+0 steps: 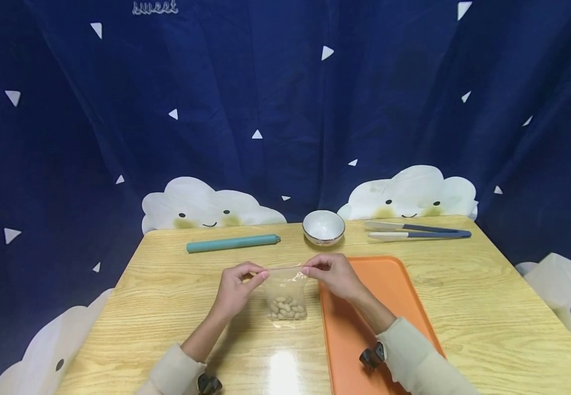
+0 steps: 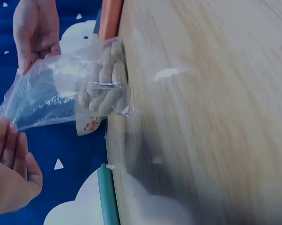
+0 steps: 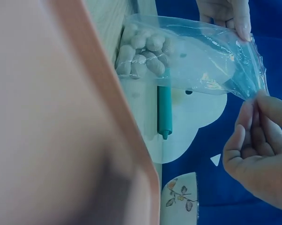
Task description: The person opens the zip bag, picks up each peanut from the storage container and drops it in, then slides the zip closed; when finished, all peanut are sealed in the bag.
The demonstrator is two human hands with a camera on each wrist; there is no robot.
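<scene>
A clear zip bag point(image 1: 285, 285) hangs upright above the table, its top edge stretched between both hands. Unshelled peanuts point(image 1: 287, 308) lie gathered in its bottom. My left hand point(image 1: 236, 288) pinches one top corner between thumb and fingers; my right hand point(image 1: 333, 274) pinches the opposite corner. In the left wrist view the peanuts point(image 2: 106, 82) show through the film, with the left hand point(image 2: 12, 171) at the lower corner. From the right wrist, the right hand point(image 3: 263, 145) grips near the bag's zip edge point(image 3: 260, 70). Whether the bag's mouth is sealed I cannot tell.
An orange tray point(image 1: 379, 323) lies under my right forearm. Behind the bag stand a white bowl point(image 1: 323, 226) and, to its left, a teal stick-like tube point(image 1: 233, 243). Blue-and-beige tongs point(image 1: 418, 232) rest at the back right. A dark blue curtain point(image 1: 246, 99) hangs behind the table.
</scene>
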